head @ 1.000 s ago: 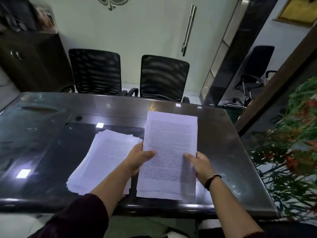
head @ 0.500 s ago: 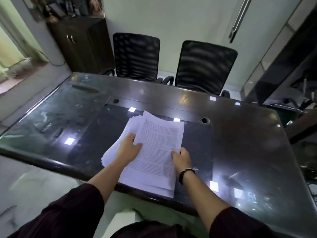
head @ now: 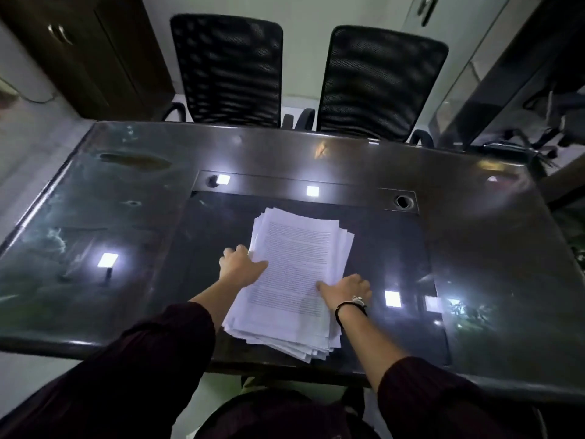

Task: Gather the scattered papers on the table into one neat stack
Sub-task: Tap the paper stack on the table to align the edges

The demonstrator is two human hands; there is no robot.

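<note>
Paper stack at frame center on dark glossy table, sheets fanned unevenly, lower corner near table's bottom edge. Left hand grips stack's left edge, thumb on top. Right hand holds right edge, thumb on top; fingers underneath hidden. Two mesh chairs at top, behind far edge. Cable hole upper right of stack. Bare tabletop left and right.

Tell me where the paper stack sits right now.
The paper stack lies on the dark table, centre-near in the head view, between the left hand and right hand.
</note>
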